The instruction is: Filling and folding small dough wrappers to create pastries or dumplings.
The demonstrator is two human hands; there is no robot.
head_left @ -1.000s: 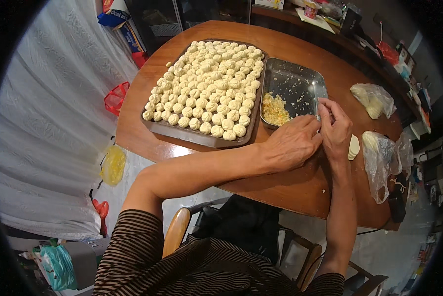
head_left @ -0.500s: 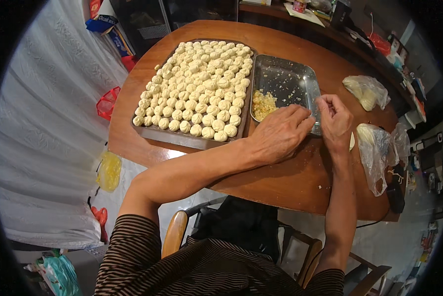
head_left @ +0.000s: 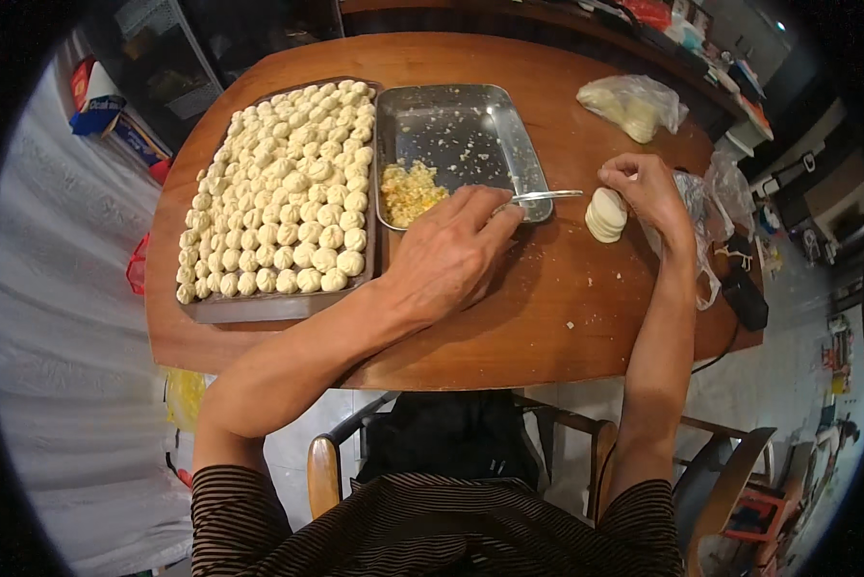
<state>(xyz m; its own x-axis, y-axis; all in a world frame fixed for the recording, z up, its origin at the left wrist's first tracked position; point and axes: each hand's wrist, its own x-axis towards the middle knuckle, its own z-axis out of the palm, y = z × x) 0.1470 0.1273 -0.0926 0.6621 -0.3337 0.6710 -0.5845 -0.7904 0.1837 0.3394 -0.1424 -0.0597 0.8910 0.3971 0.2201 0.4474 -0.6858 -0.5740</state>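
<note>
My left hand is closed at the near edge of a metal tray. A thin silver utensil handle juts rightward from between its thumb and forefinger; the other end is hidden. Inside the tray, a heap of yellowish chopped filling sits in the near left corner, with crumbs scattered across the bottom. To the right, my right hand pinches at the top of a small stack of round, pale dough wrappers on the table. Its fingertips appear to touch the uppermost wrapper.
A large tray of pleated dough buns stands at the left of the wooden table. Plastic bags lie at the right, one holding pale dough. A dark object rests near the right edge. Chairs stand in front.
The view has shifted right, so the trays appear farther left. My right hand has moved away from my left hand to the wrapper stack. The silver handle now shows at my left hand.
</note>
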